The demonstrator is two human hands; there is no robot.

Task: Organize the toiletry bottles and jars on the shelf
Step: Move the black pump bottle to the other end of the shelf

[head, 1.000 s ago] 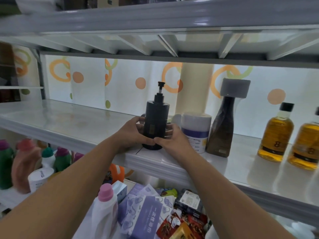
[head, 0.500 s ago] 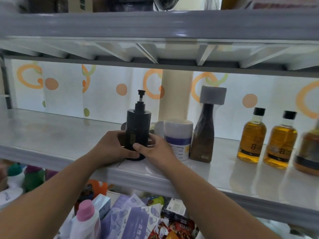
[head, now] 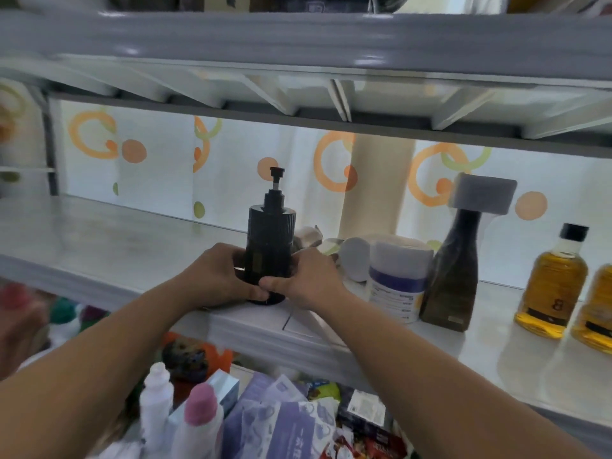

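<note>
Both hands, the left hand [head: 217, 276] and right hand [head: 306, 279], have a tight grip around the black pump bottle [head: 269, 246]. It stands upright near the shelf [head: 109, 240] front edge, being placed. Next, let go gently so it stays standing.

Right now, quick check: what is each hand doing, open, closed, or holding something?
Left hand: closed around the lower black pump bottle.
Right hand: closed on the same bottle, opposite side.

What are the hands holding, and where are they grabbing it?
Both the left hand and the right hand hold the black pump bottle around its lower body, near the base.
</note>
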